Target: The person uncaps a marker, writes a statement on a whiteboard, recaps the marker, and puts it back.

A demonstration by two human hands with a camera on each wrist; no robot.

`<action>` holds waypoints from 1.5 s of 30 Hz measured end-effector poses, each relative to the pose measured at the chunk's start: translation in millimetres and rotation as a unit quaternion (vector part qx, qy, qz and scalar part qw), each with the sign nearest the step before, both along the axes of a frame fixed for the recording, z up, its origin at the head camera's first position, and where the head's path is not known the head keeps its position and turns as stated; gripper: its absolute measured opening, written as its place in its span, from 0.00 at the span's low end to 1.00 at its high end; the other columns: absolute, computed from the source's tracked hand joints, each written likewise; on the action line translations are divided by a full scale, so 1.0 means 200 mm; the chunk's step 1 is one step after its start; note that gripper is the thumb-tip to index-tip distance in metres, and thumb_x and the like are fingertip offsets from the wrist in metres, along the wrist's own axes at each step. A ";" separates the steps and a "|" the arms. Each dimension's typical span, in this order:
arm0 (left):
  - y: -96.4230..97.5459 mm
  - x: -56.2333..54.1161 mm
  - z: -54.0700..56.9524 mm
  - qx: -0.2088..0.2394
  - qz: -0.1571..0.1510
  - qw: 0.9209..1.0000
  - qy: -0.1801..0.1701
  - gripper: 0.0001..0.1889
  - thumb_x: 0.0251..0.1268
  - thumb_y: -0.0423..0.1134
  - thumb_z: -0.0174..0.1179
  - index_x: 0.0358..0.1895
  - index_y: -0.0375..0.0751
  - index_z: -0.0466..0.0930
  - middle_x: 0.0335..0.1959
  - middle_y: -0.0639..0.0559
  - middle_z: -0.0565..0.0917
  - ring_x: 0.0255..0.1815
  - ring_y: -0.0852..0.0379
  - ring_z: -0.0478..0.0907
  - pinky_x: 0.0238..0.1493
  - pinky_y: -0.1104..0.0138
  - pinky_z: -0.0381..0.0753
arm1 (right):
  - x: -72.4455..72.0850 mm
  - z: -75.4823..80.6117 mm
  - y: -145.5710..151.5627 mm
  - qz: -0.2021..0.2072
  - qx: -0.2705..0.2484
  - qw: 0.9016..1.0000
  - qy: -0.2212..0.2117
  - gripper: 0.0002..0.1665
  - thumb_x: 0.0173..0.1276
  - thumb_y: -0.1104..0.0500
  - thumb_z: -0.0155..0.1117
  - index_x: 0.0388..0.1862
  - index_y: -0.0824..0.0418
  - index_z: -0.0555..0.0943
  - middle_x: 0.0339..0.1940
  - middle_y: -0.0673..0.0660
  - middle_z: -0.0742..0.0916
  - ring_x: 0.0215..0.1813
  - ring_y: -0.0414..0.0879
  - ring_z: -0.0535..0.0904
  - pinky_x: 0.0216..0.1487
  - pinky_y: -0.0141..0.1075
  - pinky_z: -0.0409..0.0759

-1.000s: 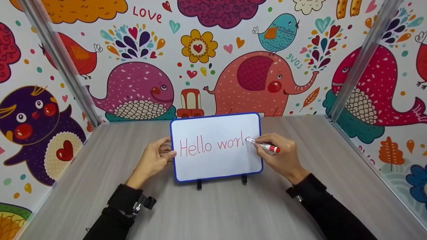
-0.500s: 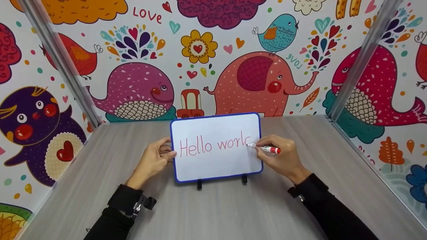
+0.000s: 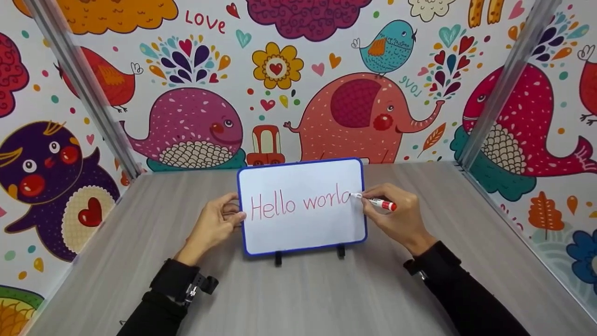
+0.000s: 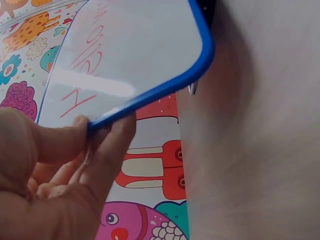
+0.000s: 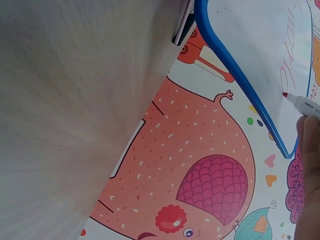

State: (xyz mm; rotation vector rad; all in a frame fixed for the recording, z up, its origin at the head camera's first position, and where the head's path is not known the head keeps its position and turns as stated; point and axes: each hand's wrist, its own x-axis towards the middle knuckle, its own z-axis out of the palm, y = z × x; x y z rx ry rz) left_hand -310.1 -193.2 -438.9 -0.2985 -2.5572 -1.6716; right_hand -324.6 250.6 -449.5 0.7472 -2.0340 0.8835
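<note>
A small whiteboard (image 3: 303, 233) with a blue frame stands tilted back on the table, bearing red handwriting (image 3: 301, 203) that reads "Hello worl" plus a rounded stroke. At its left edge my left hand (image 3: 217, 221) pinches the frame; in the left wrist view the thumb (image 4: 62, 142) lies at the front and the fingers behind. My right hand (image 3: 396, 217) holds a white marker (image 3: 373, 201) with a red end, its tip at the last letter. The right wrist view shows the marker's red nib (image 5: 285, 94) at the board, with only part of the hand visible.
Two black feet (image 3: 278, 258) support the board on the grey wood-grain table (image 3: 298, 298). Behind rises a wall panel (image 3: 275, 28) printed with cartoon animals, joined to side panels by metal posts (image 3: 88, 93). Black straps with cameras (image 3: 205, 283) sit on the wrists.
The marker tip has gone down along a curve and then up to the right, closing the letter's round part. My right hand shifted slightly rightward; the left hand and board stay put.
</note>
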 end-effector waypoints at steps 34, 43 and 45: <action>0.00 0.00 -0.01 -0.032 0.018 0.999 -0.001 0.26 0.84 0.22 0.65 0.81 0.26 0.77 0.58 0.29 0.94 0.54 0.42 0.97 0.58 0.51 0.99 | -0.01 0.00 -0.01 -0.009 -0.003 1.000 0.020 0.16 0.63 0.71 0.90 0.47 0.67 0.94 0.46 0.59 0.98 0.49 0.55 0.99 0.66 0.18 0.85; 0.00 -0.01 -0.01 -0.013 0.004 1.000 0.014 0.26 0.82 0.21 0.66 0.78 0.24 0.78 0.53 0.28 0.95 0.49 0.44 0.97 0.50 0.56 1.00 | 0.00 -0.02 -0.01 0.005 -0.006 1.000 0.006 0.12 0.63 0.71 0.88 0.45 0.67 0.95 0.43 0.60 0.98 0.46 0.56 0.98 0.64 0.17 0.85; 0.00 0.00 -0.01 -0.013 0.005 1.000 0.015 0.25 0.82 0.21 0.66 0.78 0.24 0.79 0.53 0.28 0.95 0.49 0.44 0.97 0.50 0.57 1.00 | 0.00 -0.02 -0.01 0.009 -0.004 1.000 0.001 0.12 0.63 0.71 0.88 0.44 0.67 0.95 0.43 0.60 0.99 0.46 0.55 0.99 0.65 0.17 0.85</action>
